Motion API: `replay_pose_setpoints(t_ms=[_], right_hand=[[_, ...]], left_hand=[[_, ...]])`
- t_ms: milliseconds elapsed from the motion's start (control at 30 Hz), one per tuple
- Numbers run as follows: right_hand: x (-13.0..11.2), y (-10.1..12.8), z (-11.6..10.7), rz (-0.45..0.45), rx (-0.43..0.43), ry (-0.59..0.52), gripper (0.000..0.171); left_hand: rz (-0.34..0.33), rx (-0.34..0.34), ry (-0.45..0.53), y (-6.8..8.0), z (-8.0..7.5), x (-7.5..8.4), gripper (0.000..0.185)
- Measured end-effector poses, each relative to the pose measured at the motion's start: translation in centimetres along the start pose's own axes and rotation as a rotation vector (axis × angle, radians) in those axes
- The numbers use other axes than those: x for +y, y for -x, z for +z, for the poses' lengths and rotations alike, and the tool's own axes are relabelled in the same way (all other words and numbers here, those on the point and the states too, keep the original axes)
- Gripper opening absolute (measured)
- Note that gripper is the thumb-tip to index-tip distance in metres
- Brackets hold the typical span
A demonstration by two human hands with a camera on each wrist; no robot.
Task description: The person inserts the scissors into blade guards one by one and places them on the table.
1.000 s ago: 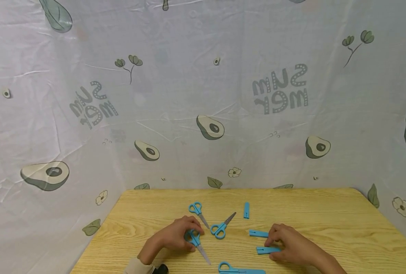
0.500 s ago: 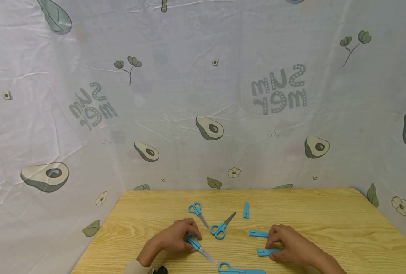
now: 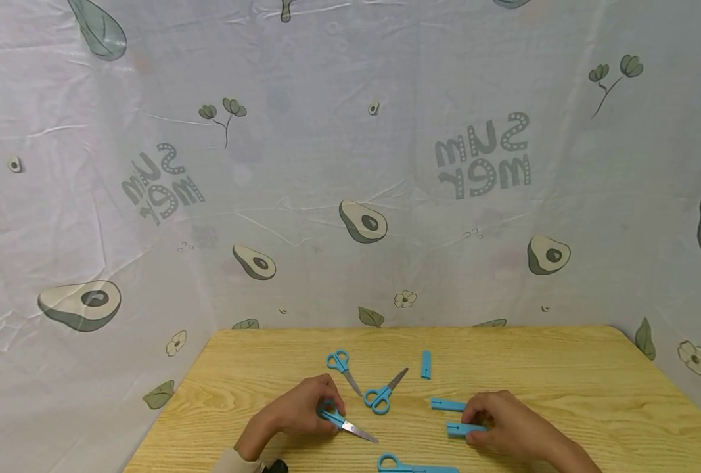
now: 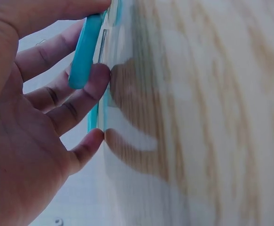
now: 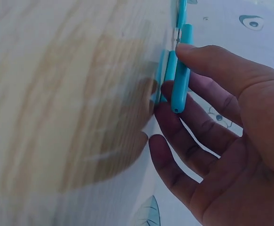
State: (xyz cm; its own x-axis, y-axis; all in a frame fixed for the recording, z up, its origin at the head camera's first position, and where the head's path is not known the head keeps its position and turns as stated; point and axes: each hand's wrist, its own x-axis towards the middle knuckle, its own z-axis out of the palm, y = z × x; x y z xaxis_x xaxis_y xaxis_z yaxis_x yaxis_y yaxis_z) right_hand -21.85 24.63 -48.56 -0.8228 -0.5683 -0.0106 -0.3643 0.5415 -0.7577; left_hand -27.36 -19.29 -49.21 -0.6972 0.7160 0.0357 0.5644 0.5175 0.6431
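Two hands rest low on your tabletop (image 3: 563,381). Your left hand (image 3: 303,414) grips the blue handles of a pair of scissors (image 3: 344,424); since a second ago its blade has swung from pointing toward you to pointing right, lying flatter on the wood. Your right hand (image 3: 504,427) pinches a blue blade cover (image 3: 459,429), barely shifted. Two more scissors (image 3: 380,394) and another cover (image 3: 426,364) lie beyond, unmoved.
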Motion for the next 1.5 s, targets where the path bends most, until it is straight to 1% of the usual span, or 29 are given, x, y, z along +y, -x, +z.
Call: replay_pose_setpoints(t_ms=[100, 300, 367, 533, 667, 800, 1033, 1233, 1300, 1433, 1500], right_hand=[[-0.1, 0.0, -0.3, 0.030, -0.013, -0.047, 0.015], [-0.2, 0.0, -0.5, 0.018, -0.013, -0.042, 0.016], [-0.2, 0.1, -0.5, 0.016, -0.013, -0.039, 0.016], [-0.1, 0.1, -0.4, -0.005, 0.000, -0.027, 0.015], [-0.1, 0.3, -0.4, -0.018, 0.015, -0.018, 0.013], [-0.2, 0.4, -0.6, -0.022, 0.029, -0.006, 0.014], [-0.5, 0.7, -1.1, -0.031, 0.085, -0.007, 0.013], [-0.6, 0.7, -1.4, 0.000, 0.102, -0.061, 0.013], [-0.7, 0.8, -1.5, 0.012, 0.101, -0.086, 0.016], [-0.7, 0.9, -1.9, 0.022, 0.098, -0.136, 0.031], [-0.7, 1.1, -2.1, 0.029, 0.098, -0.153, 0.035]], left_hand=[[0.002, 0.011, 0.006, 0.0, -0.1, -0.1, 0.020], [0.017, 0.035, 0.010, 0.1, -0.1, -0.2, 0.020], [0.019, 0.046, 0.025, 0.1, -0.1, -0.2, 0.022], [-0.011, 0.063, 0.069, 0.2, -0.2, 0.2, 0.024], [-0.019, 0.070, 0.095, 0.3, -0.4, 0.3, 0.019], [-0.014, 0.075, 0.163, 0.5, -0.6, 0.4, 0.012], [-0.054, 0.076, 0.356, 0.7, -1.0, 0.6, 0.011], [-0.093, 0.090, 0.435, 0.8, -1.5, 1.1, 0.011], [-0.107, 0.096, 0.457, 0.9, -1.6, 1.4, 0.012], [-0.131, 0.113, 0.486, 0.9, -2.0, 1.7, 0.016], [-0.140, 0.117, 0.494, 0.8, -2.3, 1.9, 0.017]])
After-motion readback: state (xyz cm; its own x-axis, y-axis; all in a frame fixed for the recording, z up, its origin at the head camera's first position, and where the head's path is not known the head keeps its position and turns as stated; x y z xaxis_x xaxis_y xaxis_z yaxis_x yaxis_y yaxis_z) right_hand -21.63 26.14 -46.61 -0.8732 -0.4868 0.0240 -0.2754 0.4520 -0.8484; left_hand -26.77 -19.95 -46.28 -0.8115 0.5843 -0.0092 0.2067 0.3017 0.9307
